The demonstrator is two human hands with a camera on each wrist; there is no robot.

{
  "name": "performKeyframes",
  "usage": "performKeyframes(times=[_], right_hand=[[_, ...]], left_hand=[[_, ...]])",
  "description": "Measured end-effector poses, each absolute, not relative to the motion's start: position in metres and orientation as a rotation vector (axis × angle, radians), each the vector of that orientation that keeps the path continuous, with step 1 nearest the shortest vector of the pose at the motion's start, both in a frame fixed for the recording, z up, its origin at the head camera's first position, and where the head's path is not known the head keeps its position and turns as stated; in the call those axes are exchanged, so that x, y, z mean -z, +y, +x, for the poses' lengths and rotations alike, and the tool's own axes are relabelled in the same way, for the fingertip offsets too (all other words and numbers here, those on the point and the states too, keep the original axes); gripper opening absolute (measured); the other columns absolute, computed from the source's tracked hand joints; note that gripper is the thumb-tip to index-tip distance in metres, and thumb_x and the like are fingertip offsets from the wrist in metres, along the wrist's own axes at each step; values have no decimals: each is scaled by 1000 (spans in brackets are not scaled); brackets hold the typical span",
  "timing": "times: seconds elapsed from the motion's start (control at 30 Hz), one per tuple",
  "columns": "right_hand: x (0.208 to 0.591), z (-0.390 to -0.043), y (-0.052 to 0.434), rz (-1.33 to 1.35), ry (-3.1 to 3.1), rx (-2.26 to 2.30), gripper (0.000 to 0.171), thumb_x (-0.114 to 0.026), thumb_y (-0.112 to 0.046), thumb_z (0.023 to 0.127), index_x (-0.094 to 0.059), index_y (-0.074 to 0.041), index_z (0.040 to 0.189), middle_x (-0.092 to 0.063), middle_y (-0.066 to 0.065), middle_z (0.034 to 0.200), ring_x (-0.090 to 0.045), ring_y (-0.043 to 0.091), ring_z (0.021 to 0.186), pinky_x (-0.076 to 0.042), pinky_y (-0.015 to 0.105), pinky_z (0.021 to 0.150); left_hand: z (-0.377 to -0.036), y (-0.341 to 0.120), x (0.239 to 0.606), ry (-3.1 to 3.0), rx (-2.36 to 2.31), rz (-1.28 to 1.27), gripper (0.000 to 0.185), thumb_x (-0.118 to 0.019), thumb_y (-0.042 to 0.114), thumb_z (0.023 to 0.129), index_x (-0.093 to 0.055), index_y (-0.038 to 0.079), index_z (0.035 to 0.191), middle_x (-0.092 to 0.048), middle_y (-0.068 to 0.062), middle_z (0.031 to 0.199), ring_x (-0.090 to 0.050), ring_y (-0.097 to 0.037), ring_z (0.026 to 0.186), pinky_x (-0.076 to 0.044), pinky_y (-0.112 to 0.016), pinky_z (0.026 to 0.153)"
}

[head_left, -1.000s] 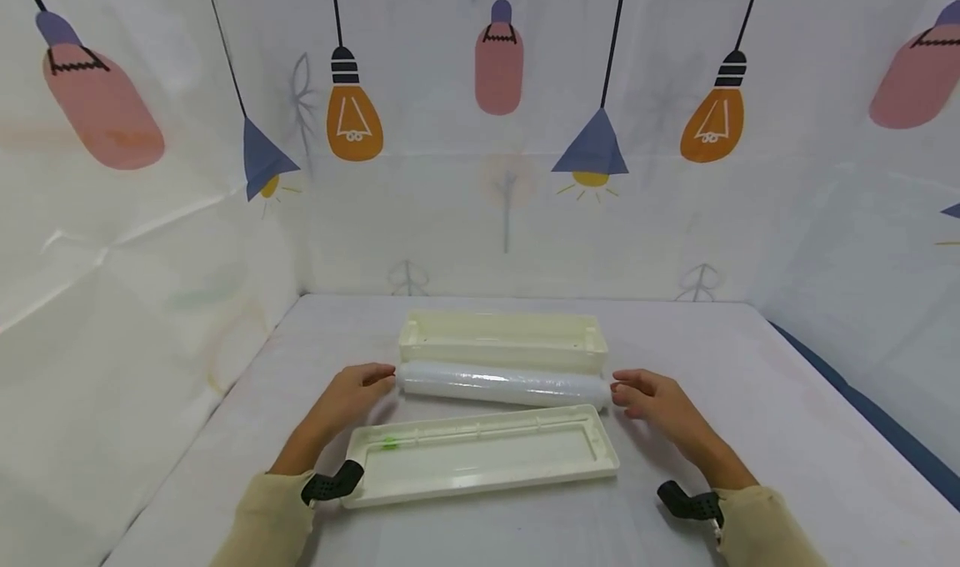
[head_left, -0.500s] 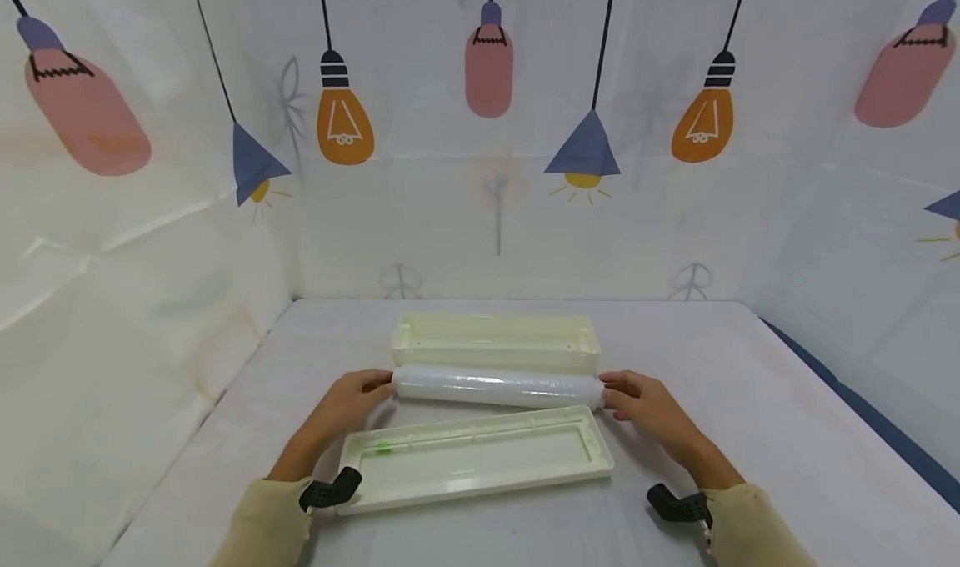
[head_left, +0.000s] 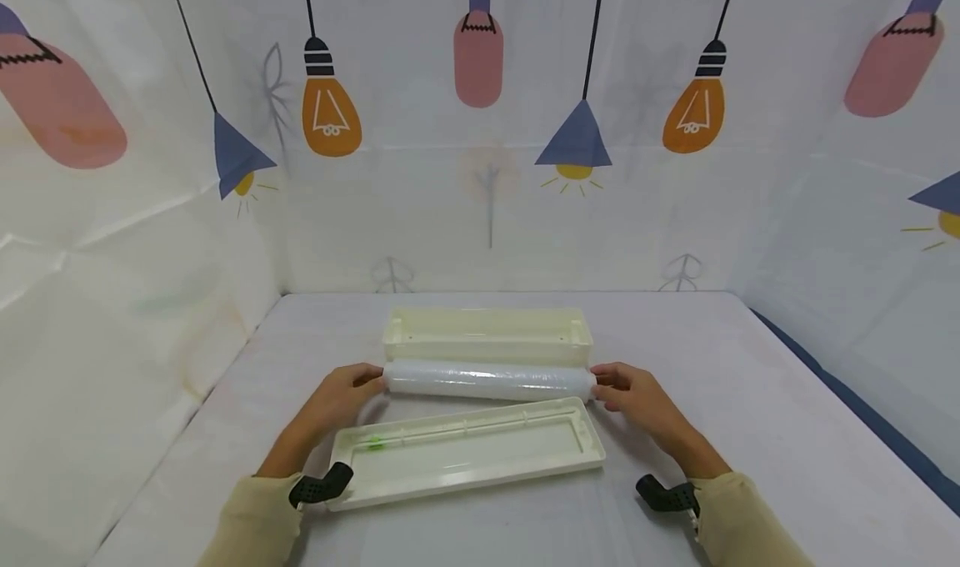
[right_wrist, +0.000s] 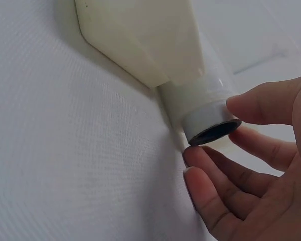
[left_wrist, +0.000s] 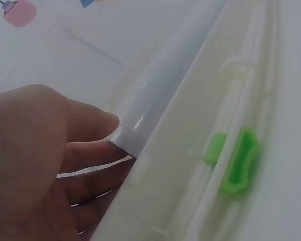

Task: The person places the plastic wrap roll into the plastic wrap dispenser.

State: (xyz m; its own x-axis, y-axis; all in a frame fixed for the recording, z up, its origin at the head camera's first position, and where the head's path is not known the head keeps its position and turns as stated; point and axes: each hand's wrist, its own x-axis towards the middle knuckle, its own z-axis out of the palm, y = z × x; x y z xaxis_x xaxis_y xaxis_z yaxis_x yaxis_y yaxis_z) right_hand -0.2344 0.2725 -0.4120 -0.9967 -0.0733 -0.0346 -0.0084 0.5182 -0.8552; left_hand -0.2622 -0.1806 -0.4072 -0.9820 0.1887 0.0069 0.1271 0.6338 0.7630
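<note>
A roll of plastic wrap (head_left: 487, 380) lies crosswise on the white table, just in front of a cream open box (head_left: 487, 352). My left hand (head_left: 337, 400) holds its left end, thumb on the edge and index finger against the tube's end in the left wrist view. At the other end, my right hand (head_left: 637, 400) pinches the rim between thumb and index finger; the right wrist view shows the dark hollow core (right_wrist: 215, 132), with the other fingers curled below it. Nearer to me lies a cream lid (head_left: 465, 463), slightly slanted, bearing a green slide cutter (left_wrist: 241, 163).
The table (head_left: 750, 434) extends on both sides of the box. White curtains (head_left: 480, 208) printed with lamps and bulbs enclose it at the back and sides. A black wrist camera mount (head_left: 322, 485) on the left wrist hangs over the lid's left end.
My right hand has moved left from beside the roll's end to hold it. My left hand has closed in on the left end. The head view has shifted slightly.
</note>
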Motion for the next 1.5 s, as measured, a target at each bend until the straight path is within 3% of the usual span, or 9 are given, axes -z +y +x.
performKeyframes(times=[0.2,0.53,1.07,1.5], right_hand=[[413,-232,270,-92,2690,1513,46,-68,-23,97,-56,0,134,-65,18,124,-64,26,102,-55,39,83],[414,-230,272,-148,2721,1517,43,-69,-20,96,-56,2,131,-65,21,124,-65,25,100,-54,36,79],[422,-234,276,-170,2670,1548,48,-70,-23,96,-53,0,134,-59,26,132,-65,26,104,-52,37,83],[422,-232,274,-233,2679,1592,46,-69,-18,97,-53,3,134,-57,29,134,-65,29,109,-54,37,83]], left_hand=[[-265,-183,409,2770,-1298,250,40,-59,26,102,-64,-3,129,-64,-17,127,-56,-35,121,-44,-53,100],[-272,-181,411,2727,-1345,191,31,-61,24,101,-69,0,119,-68,-6,102,-61,-20,92,-49,-37,79],[-275,-185,415,2707,-1363,260,28,-69,32,96,-70,5,104,-67,-4,99,-58,-19,91,-46,-34,78],[-273,-184,412,2787,-1335,296,20,-72,26,94,-69,6,95,-65,-2,89,-54,-19,81,-44,-33,71]])
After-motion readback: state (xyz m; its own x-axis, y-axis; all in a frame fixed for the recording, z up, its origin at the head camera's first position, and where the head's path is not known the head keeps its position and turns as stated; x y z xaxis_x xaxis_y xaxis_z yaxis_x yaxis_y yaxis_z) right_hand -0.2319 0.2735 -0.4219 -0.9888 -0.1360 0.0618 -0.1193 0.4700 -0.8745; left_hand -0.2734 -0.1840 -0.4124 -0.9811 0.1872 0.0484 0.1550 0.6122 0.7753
